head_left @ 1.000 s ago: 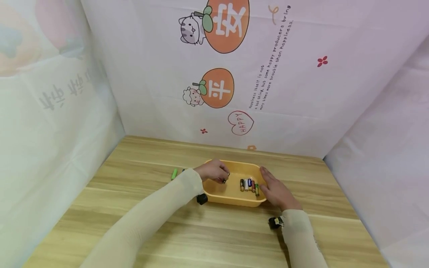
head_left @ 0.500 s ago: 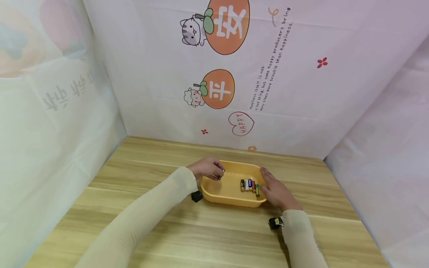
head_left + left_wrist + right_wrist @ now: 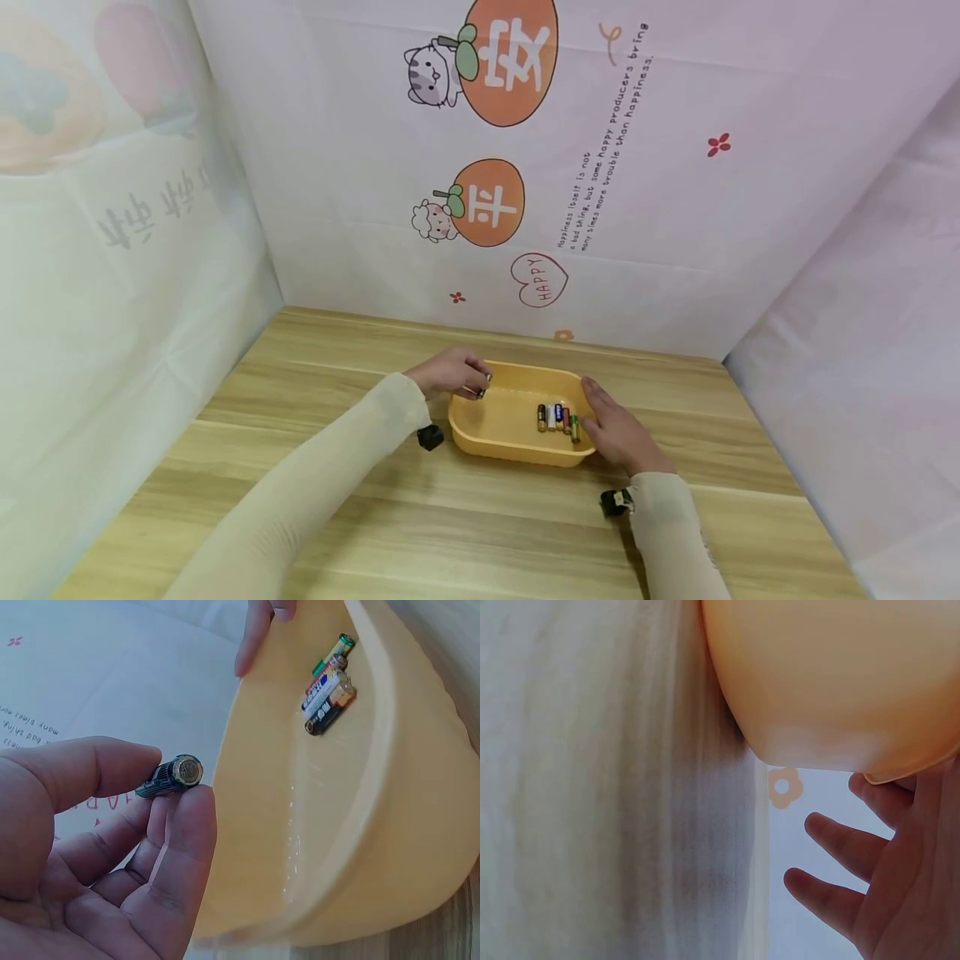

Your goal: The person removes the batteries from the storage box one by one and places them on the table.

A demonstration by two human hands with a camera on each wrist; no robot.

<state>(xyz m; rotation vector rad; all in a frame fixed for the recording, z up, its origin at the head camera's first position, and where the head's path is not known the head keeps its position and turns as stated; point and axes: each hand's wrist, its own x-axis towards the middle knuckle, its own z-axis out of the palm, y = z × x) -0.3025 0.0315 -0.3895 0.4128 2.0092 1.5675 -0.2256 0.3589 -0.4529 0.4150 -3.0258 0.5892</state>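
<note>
My left hand (image 3: 452,372) is over the left end of a yellow plastic basin (image 3: 517,457). It pinches a dark battery (image 3: 169,776) between thumb and fingertips; the battery's round metal end faces the left wrist camera. Inside the basin, toward its right end, several batteries (image 3: 558,417) lie side by side in a row, in black, white, blue, red and green. My right hand (image 3: 622,429) rests against the basin's right rim, thumb at the inner side. In the right wrist view its other fingers (image 3: 844,844) are spread and nearly straight outside the wall.
The basin stands on a wood-grain table (image 3: 495,533). A white printed cloth (image 3: 637,292) rises behind the table's back edge, with more cloth on both sides. Small black wrist cameras (image 3: 431,437) are strapped to both wrists.
My left hand has moved left within the basin, carrying the battery toward the left rim. The green and dark things left of the basin are now hidden behind it. The right hand stays put.
</note>
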